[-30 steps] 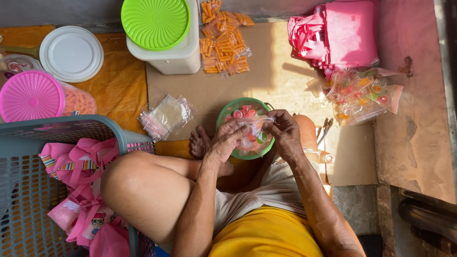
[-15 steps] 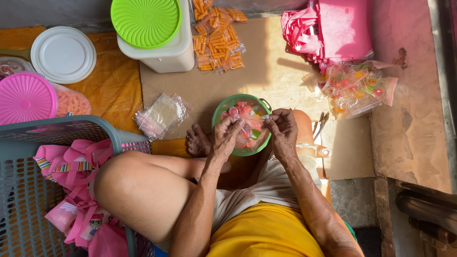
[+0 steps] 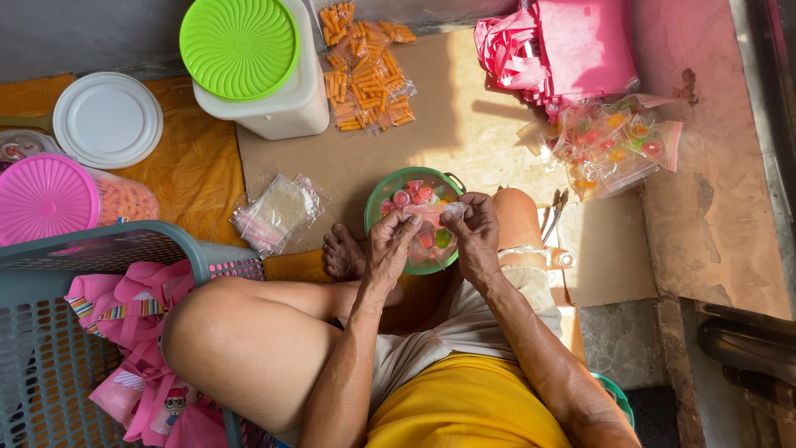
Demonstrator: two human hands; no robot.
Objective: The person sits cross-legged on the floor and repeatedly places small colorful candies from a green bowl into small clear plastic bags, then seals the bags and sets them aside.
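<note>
Your left hand (image 3: 390, 241) and right hand (image 3: 474, 236) fingers pinch a small clear bag (image 3: 429, 220) over the green bowl (image 3: 377, 203) of jelly cups; more bags (image 3: 278, 211) lie at nine o'clock.

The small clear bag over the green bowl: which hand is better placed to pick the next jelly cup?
Probably the left hand: it sits nearer the cups in the green bowl. The right hand pinches the clear bag.

Over the last second you raised both hands slightly off the green bowl (image 3: 390, 195): your left hand (image 3: 394, 245) and right hand (image 3: 474, 232) drew the small clear bag (image 3: 429, 222) up and apart between their fingertips, so its mouth spread wider above the bowl's middle. Your head also shifted, sliding the cardboard mat (image 3: 464, 124) a little across the view.
</note>
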